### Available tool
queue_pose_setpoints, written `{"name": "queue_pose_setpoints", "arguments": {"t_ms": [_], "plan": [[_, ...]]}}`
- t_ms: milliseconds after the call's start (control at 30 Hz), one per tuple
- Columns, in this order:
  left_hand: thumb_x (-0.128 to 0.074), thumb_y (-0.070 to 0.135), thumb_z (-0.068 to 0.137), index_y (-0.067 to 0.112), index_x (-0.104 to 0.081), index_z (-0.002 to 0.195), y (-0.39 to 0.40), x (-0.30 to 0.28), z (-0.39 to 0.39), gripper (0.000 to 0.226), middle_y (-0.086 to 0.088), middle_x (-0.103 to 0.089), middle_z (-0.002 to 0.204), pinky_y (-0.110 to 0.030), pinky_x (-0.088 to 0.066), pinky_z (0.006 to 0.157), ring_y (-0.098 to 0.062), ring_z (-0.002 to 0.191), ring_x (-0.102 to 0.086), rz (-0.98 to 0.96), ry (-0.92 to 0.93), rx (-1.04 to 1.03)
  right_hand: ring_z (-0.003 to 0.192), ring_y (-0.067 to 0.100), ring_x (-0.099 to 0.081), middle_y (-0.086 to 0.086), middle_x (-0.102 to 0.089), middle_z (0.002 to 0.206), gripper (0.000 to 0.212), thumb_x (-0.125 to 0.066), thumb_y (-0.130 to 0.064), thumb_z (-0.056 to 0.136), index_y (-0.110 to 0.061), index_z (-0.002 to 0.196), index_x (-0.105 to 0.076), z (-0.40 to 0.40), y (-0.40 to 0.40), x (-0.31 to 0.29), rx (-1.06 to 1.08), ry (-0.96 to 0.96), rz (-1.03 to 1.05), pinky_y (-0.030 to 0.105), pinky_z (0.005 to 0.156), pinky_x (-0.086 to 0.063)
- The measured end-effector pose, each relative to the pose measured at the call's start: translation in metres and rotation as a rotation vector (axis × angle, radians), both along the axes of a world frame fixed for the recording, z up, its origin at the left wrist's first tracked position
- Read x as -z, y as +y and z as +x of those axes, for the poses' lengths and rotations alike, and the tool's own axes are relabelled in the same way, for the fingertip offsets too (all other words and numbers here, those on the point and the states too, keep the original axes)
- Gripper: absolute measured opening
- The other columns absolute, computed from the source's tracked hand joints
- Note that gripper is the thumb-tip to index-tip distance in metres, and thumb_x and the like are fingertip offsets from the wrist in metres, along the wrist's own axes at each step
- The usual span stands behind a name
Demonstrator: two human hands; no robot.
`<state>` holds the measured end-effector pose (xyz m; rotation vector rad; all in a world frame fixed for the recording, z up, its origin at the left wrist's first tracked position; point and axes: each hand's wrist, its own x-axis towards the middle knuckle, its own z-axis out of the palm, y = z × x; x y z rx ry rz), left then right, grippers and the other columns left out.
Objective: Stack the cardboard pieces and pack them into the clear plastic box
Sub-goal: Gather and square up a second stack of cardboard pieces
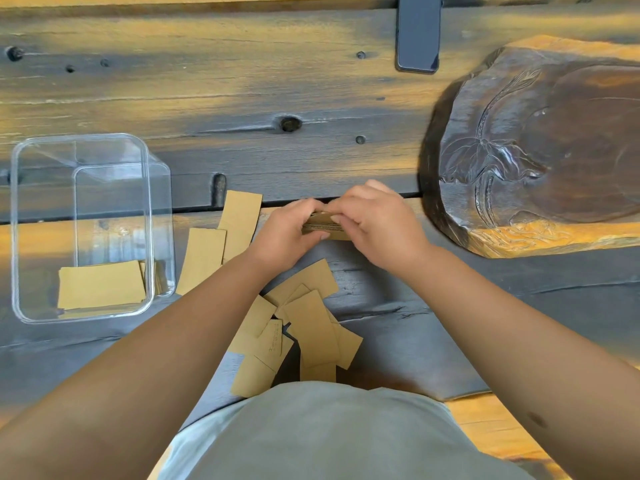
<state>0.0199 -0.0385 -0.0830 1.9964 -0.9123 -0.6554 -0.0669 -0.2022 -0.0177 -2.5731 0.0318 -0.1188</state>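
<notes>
Both hands met just right of the clear plastic box, which stood on the dark wooden surface. The left hand and the right hand each had a grip curled round the same small stack of cardboard pieces, fingers over its top edge and thumbs at its near side, so the stack was pinched between them and held on edge. Inside the box, against its near wall, a few flat cardboard pieces already lay piled. Two longer cardboard strips lay overlapping on the surface between the box and the left hand. Nearer the person than the box and to its right, a loose heap of cardboard lay scattered, the pieces overlapping at odd angles under the forearms. Far to the right of the box sat a carved wooden tray, and beyond it, at the far edge, a dark phone lay flat.
</notes>
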Motion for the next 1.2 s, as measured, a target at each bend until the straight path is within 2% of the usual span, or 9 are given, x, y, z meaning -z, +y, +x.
{"name": "queue_pose_setpoints", "arguments": {"t_ms": [67, 167, 333, 500, 633, 733, 933, 1033, 1200], "plan": [[-0.073, 0.015, 0.084, 0.023, -0.059, 0.114, 0.002, 0.001, -0.001, 0.034, 0.009, -0.061, 0.099, -0.007, -0.038, 0.075, 0.003, 0.089, -0.054, 0.012, 0.017, -0.01, 0.08, 0.028, -0.057, 0.003, -0.068, 0.085, 0.015, -0.062, -0.011, 0.088, -0.012, 0.099, -0.073, -0.001, -0.007, -0.004, -0.011, -0.039, -0.041, 0.038, 0.071, -0.049], [-0.069, 0.014, 0.087, 0.02, -0.058, 0.117, 0.004, 0.002, -0.002, 0.033, 0.016, -0.055, 0.096, -0.002, -0.033, 0.074, 0.014, 0.088, -0.049, 0.033, -0.013, -0.019, 0.081, 0.027, -0.059, 0.002, -0.068, 0.086, 0.011, -0.062, -0.007, 0.089, -0.01, 0.094, -0.072, -0.013, -0.015, -0.004, 0.131, -0.055, 0.058, 0.033, 0.075, -0.046], [-0.065, 0.014, 0.091, 0.014, -0.056, 0.126, 0.005, 0.003, -0.004, 0.036, 0.012, -0.053, 0.107, 0.004, -0.027, 0.08, 0.01, 0.093, -0.041, 0.065, -0.056, -0.01, 0.08, 0.022, -0.06, 0.0, -0.069, 0.084, 0.01, -0.064, -0.005, 0.086, -0.011, 0.089, -0.071, -0.03, -0.025, -0.005, 0.299, -0.046, 0.182, 0.033, 0.076, -0.048], [-0.063, 0.014, 0.092, 0.015, -0.057, 0.12, 0.005, 0.003, -0.004, 0.029, 0.016, -0.054, 0.103, 0.002, -0.029, 0.077, 0.011, 0.086, -0.045, 0.068, -0.02, -0.03, 0.08, 0.003, -0.055, -0.016, -0.062, 0.083, 0.01, -0.061, -0.01, 0.088, -0.018, 0.09, -0.068, -0.033, -0.035, -0.017, 0.341, -0.114, 0.226, 0.016, 0.077, -0.041], [-0.062, 0.014, 0.093, 0.019, -0.057, 0.115, 0.004, 0.002, -0.004, 0.024, 0.012, -0.055, 0.106, 0.0, -0.03, 0.077, 0.006, 0.088, -0.047, 0.082, 0.021, -0.04, 0.075, 0.008, -0.058, -0.022, -0.061, 0.077, 0.017, -0.058, -0.021, 0.089, -0.038, 0.087, -0.06, -0.03, -0.048, -0.024, 0.528, -0.105, 0.509, 0.029, 0.075, -0.05], [-0.062, 0.015, 0.093, 0.022, -0.056, 0.116, 0.003, 0.002, -0.003, 0.024, 0.012, -0.055, 0.108, 0.001, -0.029, 0.076, 0.0, 0.091, -0.047, 0.098, 0.035, -0.036, 0.08, 0.014, -0.056, -0.014, -0.058, 0.081, 0.02, -0.056, -0.015, 0.09, -0.035, 0.091, -0.056, -0.026, -0.052, -0.021, 0.627, -0.095, 0.614, 0.047, 0.081, -0.052], [-0.062, 0.013, 0.093, 0.021, -0.056, 0.114, 0.002, 0.001, -0.002, 0.023, 0.012, -0.054, 0.107, 0.0, -0.029, 0.075, 0.012, 0.09, -0.048, 0.102, 0.058, -0.016, 0.076, 0.002, -0.061, -0.016, -0.068, 0.076, 0.016, -0.051, -0.006, 0.094, -0.022, 0.093, -0.053, -0.012, -0.052, -0.011, 0.855, -0.173, 1.02, 0.024, 0.066, -0.053], [-0.062, 0.011, 0.092, 0.019, -0.055, 0.111, 0.001, 0.001, -0.001, 0.022, 0.009, -0.054, 0.107, 0.0, -0.029, 0.078, 0.001, 0.09, -0.047, 0.093, 0.064, 0.01, 0.076, 0.0, -0.061, -0.017, -0.066, 0.076, 0.017, -0.049, -0.005, 0.095, -0.021, 0.095, -0.051, -0.008, -0.048, -0.006, 0.854, -0.172, 1.057, 0.025, 0.068, -0.054], [-0.064, 0.005, 0.09, 0.027, -0.05, 0.101, -0.002, 0.002, 0.001, 0.028, 0.004, -0.037, 0.132, 0.0, -0.02, 0.094, -0.007, 0.119, -0.04, 0.062, 0.163, 0.0, 0.077, -0.001, -0.057, -0.005, -0.057, 0.085, 0.022, -0.047, -0.001, 0.095, -0.023, 0.094, -0.048, 0.002, -0.044, 0.002, 0.751, -0.124, 0.922, 0.025, 0.069, -0.053]]}}
